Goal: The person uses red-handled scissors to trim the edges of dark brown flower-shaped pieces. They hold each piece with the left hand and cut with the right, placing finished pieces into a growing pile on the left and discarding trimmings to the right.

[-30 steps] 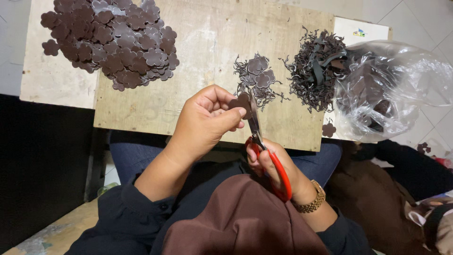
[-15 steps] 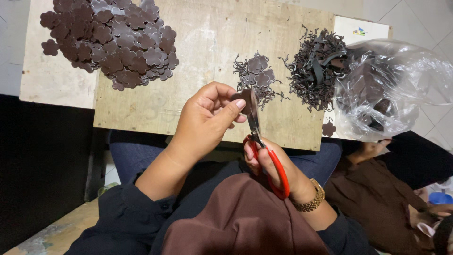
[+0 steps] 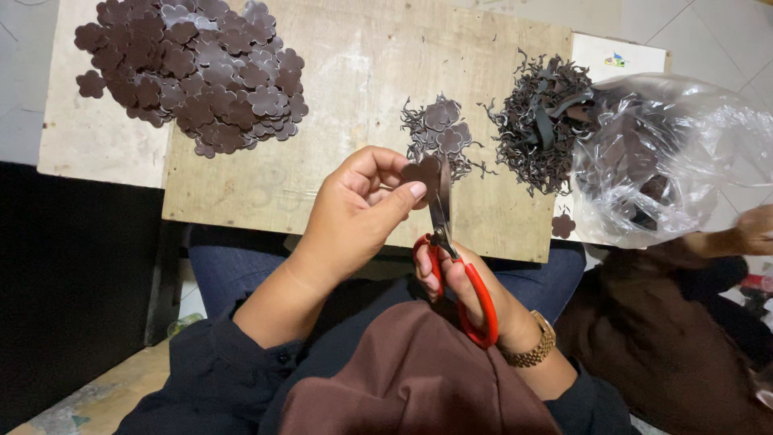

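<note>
1. Our left hand (image 3: 354, 213) has thumb and fingers pinched shut on a small brown flower-shaped piece (image 3: 422, 172), held up just off the near edge of the wooden board (image 3: 338, 121).
2. Our right hand (image 3: 467, 290) is curled closed through the red handles of the scissors (image 3: 451, 258); the blades point up and sit right against that piece.
3. Big pile of trimmed flower pieces (image 3: 193, 68) sits at the board's far left corner.
4. A smaller heap of flowers (image 3: 441, 133) is near the middle, with spiky scraps (image 3: 543, 121) toward the right edge.
5. A clear plastic bag (image 3: 668, 153) hangs off the right edge, another person's hand (image 3: 757, 229) beside it.
</note>
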